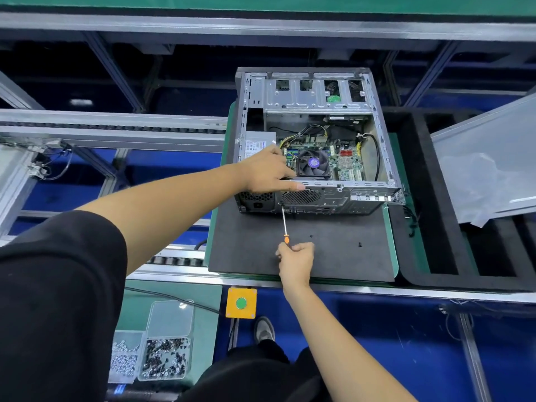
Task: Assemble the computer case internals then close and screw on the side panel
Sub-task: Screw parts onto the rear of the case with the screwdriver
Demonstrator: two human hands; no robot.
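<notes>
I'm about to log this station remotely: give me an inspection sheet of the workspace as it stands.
Surface: black foam mat on a green pallet, on the conveyor.
Job's things: computer case lies open; side panel off, to the right; screwdriver tip at the case's rear.
Clutter: two loose screws on the mat.
Grippers: left hand rests on the case edge; right hand grips the screwdriver.
Cables: black cable inside the case.
Surroundings: screw bins, yellow button box.
</notes>
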